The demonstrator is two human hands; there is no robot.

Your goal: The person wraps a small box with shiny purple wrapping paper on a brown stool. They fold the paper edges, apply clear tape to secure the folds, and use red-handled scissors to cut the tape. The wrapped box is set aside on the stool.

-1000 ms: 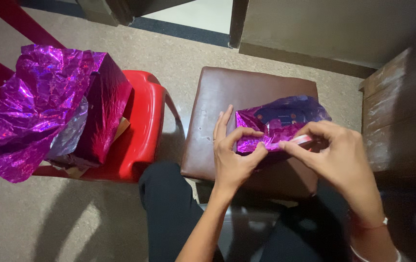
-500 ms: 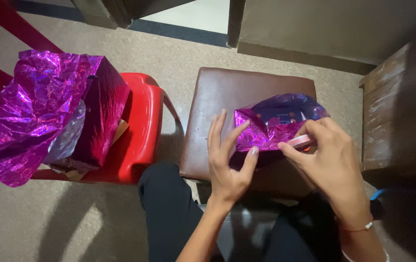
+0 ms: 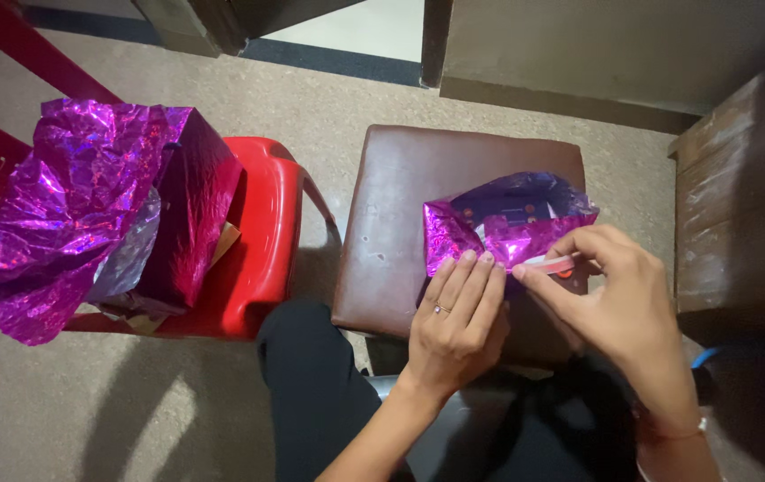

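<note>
Speckled grey floor runs under everything, and on it sits a brown stool point(image 3: 400, 205) with the work on its right half: a small box point(image 3: 507, 234) partly wrapped in shiny purple foil, its far end still gaping so that a dark printed face shows inside. I have my left hand point(image 3: 458, 317) laid over the near side of the box, four fingers flat and together, pressing the foil fold down rather than gripping anything. My right hand point(image 3: 619, 303) is just right of it, thumb and forefinger pinched on a pale strip of tape point(image 3: 550, 262) held level along the near right edge of the box; I cannot tell whether its end has stuck yet. To do this well, I judge, the left fingers should hold the fold taut and flat while the tape goes on, since crinkly foil springs back and traps wrinkles. I would lay the tape across the seam so it bites on both layers, then rub it down from one end. Well apart to the left, a red chair point(image 3: 262, 241) carries a larger box point(image 3: 190, 210) with loose purple foil point(image 3: 52, 223) heaped over it.
</note>
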